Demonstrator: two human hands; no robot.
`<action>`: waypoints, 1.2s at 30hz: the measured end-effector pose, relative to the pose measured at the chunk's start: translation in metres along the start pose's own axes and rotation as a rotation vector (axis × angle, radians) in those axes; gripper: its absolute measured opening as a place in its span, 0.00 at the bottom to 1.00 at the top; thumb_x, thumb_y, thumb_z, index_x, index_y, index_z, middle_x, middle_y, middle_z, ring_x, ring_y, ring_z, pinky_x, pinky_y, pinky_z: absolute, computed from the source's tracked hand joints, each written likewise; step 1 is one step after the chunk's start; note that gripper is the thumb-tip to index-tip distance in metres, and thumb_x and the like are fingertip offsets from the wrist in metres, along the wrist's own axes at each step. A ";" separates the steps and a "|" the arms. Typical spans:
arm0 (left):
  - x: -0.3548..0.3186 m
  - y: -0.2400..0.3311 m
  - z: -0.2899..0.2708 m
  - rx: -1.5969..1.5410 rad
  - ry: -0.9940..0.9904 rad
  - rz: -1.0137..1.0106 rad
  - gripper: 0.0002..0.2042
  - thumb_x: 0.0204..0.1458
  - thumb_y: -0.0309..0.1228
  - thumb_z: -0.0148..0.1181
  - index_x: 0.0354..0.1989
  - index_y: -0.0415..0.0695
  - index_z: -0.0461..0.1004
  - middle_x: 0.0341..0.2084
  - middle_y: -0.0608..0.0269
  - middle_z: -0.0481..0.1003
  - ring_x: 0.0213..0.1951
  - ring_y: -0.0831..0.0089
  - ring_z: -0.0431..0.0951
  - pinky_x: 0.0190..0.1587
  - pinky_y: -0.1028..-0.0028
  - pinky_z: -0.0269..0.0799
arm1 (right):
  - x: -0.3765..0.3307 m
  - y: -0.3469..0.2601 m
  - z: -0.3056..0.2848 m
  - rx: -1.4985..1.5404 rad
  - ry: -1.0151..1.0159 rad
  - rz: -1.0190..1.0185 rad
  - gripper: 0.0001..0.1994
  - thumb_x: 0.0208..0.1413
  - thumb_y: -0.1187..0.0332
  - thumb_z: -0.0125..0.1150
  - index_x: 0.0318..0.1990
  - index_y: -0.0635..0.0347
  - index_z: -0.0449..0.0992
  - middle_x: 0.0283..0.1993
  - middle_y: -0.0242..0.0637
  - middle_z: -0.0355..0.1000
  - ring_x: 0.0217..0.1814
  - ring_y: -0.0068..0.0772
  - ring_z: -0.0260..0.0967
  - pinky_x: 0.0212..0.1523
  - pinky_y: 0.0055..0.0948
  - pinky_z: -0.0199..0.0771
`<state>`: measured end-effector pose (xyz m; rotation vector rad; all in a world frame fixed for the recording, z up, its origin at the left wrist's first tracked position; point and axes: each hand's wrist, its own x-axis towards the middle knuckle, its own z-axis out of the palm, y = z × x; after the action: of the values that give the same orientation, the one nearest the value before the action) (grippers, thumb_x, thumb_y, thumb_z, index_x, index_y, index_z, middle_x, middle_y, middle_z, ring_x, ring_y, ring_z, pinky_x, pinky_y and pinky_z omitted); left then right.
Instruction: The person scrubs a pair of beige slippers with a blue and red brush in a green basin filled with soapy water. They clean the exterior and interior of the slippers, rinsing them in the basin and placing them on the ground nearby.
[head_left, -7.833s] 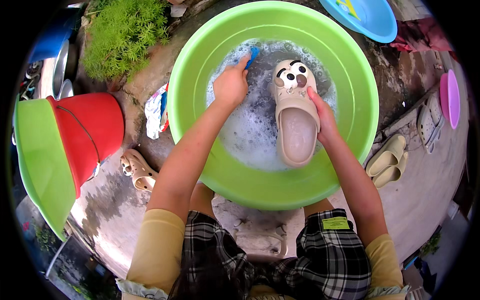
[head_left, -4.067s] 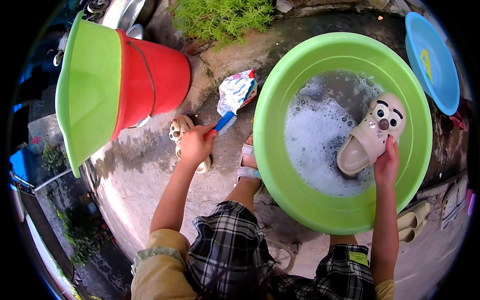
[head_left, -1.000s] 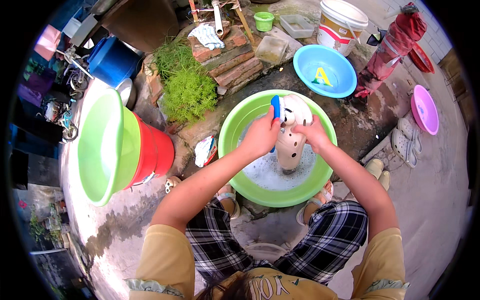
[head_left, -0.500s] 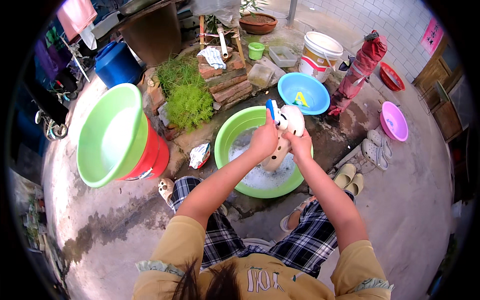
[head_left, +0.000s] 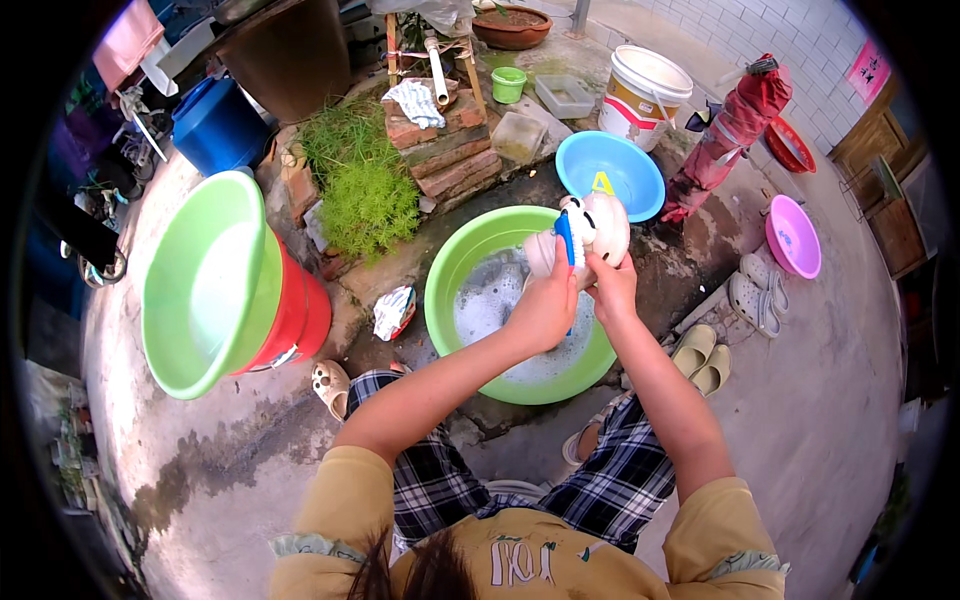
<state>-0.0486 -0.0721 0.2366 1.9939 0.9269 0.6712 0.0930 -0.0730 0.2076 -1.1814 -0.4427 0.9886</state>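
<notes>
Above a green basin of sudsy grey water, my right hand grips a pale cream clog. Black-and-white ornaments sit on the clog's upper. Closed around a blue scrub brush is my left hand; the white bristles lie against the clog. Part of the brush handle and the clog's lower part are hidden behind my fingers. Both forearms reach forward over my plaid-covered knees. Something pale lies half sunk among the suds, too covered to make out.
At left a large green basin tilts on a red bucket. Beyond the wash basin stand a blue basin and a white bucket. Olive shoes, grey clogs and a pink basin are at right.
The brush and clog have shifted slightly right and turned; the brush now points more steeply down along the clog. Both hands keep their hold. The view has moved a little.
</notes>
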 end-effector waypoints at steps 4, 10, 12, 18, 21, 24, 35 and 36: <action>0.040 -0.041 -0.029 -0.055 0.166 -0.115 0.27 0.57 0.32 0.37 0.60 0.27 0.41 0.23 0.40 0.72 0.25 0.48 0.73 0.29 0.57 0.68 | -0.008 0.025 0.016 -0.179 0.012 -0.062 0.23 0.39 0.78 0.63 0.47 0.58 0.67 0.41 0.34 0.71 0.39 0.28 0.71 0.33 0.26 0.74; 0.025 -0.010 -0.008 0.048 -0.023 -0.169 0.26 0.56 0.31 0.39 0.61 0.32 0.43 0.25 0.39 0.71 0.26 0.48 0.73 0.33 0.61 0.67 | 0.007 0.027 0.004 -0.157 0.069 0.026 0.21 0.40 0.78 0.61 0.46 0.60 0.67 0.40 0.35 0.71 0.35 0.28 0.72 0.30 0.27 0.75; 0.046 -0.028 -0.019 0.111 0.054 -0.240 0.26 0.56 0.31 0.40 0.61 0.31 0.45 0.27 0.39 0.72 0.28 0.49 0.73 0.33 0.61 0.68 | 0.008 0.033 0.005 -0.211 0.040 -0.011 0.21 0.40 0.78 0.62 0.45 0.60 0.67 0.39 0.34 0.71 0.35 0.28 0.72 0.30 0.26 0.75; 0.025 -0.022 -0.008 0.088 -0.062 -0.050 0.28 0.55 0.31 0.40 0.59 0.26 0.43 0.22 0.40 0.72 0.25 0.48 0.74 0.30 0.56 0.68 | 0.004 0.023 -0.003 -0.253 0.096 0.047 0.26 0.35 0.80 0.62 0.48 0.65 0.68 0.42 0.35 0.71 0.41 0.27 0.69 0.42 0.25 0.69; 0.044 -0.040 -0.014 0.203 -0.020 -0.095 0.27 0.55 0.31 0.40 0.61 0.30 0.44 0.26 0.39 0.73 0.24 0.50 0.74 0.28 0.58 0.69 | 0.002 0.021 -0.008 -0.362 0.036 0.044 0.29 0.33 0.80 0.62 0.51 0.64 0.66 0.44 0.35 0.71 0.44 0.27 0.69 0.45 0.26 0.68; 0.050 -0.040 -0.029 -0.089 -0.061 -0.404 0.25 0.56 0.31 0.41 0.63 0.42 0.48 0.32 0.41 0.73 0.27 0.55 0.75 0.32 0.62 0.70 | 0.000 0.031 -0.014 -0.435 -0.017 -0.072 0.30 0.32 0.79 0.64 0.51 0.62 0.66 0.44 0.34 0.71 0.42 0.26 0.70 0.42 0.25 0.70; 0.039 -0.037 -0.028 0.073 0.101 0.121 0.18 0.51 0.34 0.52 0.52 0.66 0.68 0.19 0.57 0.70 0.23 0.64 0.72 0.28 0.68 0.66 | -0.009 0.000 -0.005 -0.475 -0.009 0.068 0.36 0.27 0.78 0.64 0.54 0.61 0.66 0.45 0.35 0.72 0.44 0.27 0.70 0.46 0.25 0.68; 0.041 -0.036 -0.033 0.162 0.152 0.147 0.18 0.52 0.34 0.51 0.52 0.63 0.68 0.17 0.58 0.70 0.20 0.66 0.71 0.26 0.69 0.65 | -0.010 0.002 -0.006 -0.476 -0.028 0.040 0.35 0.28 0.78 0.65 0.53 0.61 0.67 0.44 0.35 0.72 0.43 0.26 0.70 0.45 0.25 0.68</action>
<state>-0.0612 -0.0104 0.2285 2.1944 0.9562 0.8637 0.0911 -0.0844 0.2060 -1.6082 -0.7043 0.9625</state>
